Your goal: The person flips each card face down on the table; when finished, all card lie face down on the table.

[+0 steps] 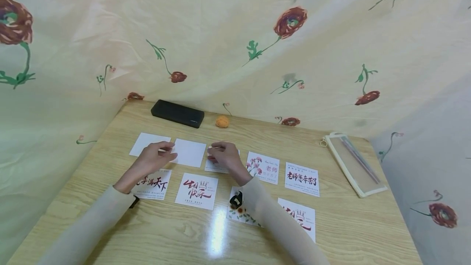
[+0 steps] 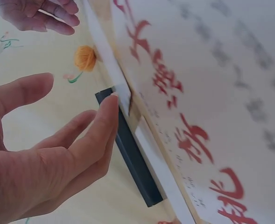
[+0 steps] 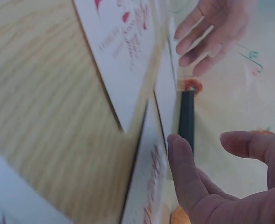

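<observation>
My left hand [image 1: 154, 156] is over the gap between two blank white cards, a left one [image 1: 143, 142] and a right one [image 1: 189, 153]. Its thumb and fingers stand apart with nothing between them; whether a fingertip touches the right card cannot be told. Loosely bent, my right hand [image 1: 226, 158] hovers at a printed card [image 1: 217, 168] and partly covers it. In the right wrist view the right hand [image 3: 230, 186] has its thumb and forefinger apart, holding nothing. Red brush lettering fills the near card [image 2: 174, 102] in the left wrist view.
Other printed cards lie in rows, among them a birthday card [image 1: 196, 191], a carnation card [image 1: 262, 167] and a lettered card [image 1: 302, 179]. A black oblong case [image 1: 177, 113] and an orange yarn ball [image 1: 222, 121] sit at the back. Right lies a zip pouch [image 1: 355, 165] with sticks inside.
</observation>
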The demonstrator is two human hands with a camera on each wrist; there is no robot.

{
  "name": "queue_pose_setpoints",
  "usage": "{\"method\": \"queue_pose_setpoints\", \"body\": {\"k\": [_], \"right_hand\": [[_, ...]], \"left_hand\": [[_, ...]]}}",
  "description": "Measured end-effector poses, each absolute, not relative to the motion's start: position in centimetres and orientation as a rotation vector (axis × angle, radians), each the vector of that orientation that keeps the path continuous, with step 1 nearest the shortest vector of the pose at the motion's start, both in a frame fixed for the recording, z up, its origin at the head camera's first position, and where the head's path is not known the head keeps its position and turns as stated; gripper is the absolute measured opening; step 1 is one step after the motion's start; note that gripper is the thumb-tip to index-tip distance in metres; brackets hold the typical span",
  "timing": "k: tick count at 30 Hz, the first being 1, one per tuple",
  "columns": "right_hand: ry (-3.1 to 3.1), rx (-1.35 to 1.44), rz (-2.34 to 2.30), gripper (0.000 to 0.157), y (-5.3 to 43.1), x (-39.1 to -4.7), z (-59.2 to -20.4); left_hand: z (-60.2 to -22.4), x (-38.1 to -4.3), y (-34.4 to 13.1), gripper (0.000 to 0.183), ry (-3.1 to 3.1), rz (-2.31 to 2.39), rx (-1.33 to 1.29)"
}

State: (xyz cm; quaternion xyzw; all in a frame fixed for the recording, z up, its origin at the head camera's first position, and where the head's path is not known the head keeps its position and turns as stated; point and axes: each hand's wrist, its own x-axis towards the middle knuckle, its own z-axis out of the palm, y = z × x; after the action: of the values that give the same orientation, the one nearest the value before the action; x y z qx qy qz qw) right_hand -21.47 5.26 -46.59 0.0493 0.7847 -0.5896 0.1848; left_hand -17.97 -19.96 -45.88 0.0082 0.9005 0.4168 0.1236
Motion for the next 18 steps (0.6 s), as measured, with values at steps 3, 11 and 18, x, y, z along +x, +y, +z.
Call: {"method": "queue_pose_setpoints", "body": {"k": [3, 11, 18], "right_hand": [[2.216, 0.152, -1.66, 0.039, 6.0, -21.5, -45.9], [2.199, 0.187, -1.723, 0.042, 8.8, -21.2, -44.8], [2.173, 0.236, -1.768, 0.045, 11.1, -20.8, -44.6]], "left_hand": [[-45.7, -17.9, -19.8, 0.054, 2.628, 1.263, 0.069], [-45.8, -17.9, -18.4, 0.047, 2.596, 1.366, 0.158], [-45.8, -18.2, -16.6, 0.046, 2.534, 1.411, 0.202]]}}
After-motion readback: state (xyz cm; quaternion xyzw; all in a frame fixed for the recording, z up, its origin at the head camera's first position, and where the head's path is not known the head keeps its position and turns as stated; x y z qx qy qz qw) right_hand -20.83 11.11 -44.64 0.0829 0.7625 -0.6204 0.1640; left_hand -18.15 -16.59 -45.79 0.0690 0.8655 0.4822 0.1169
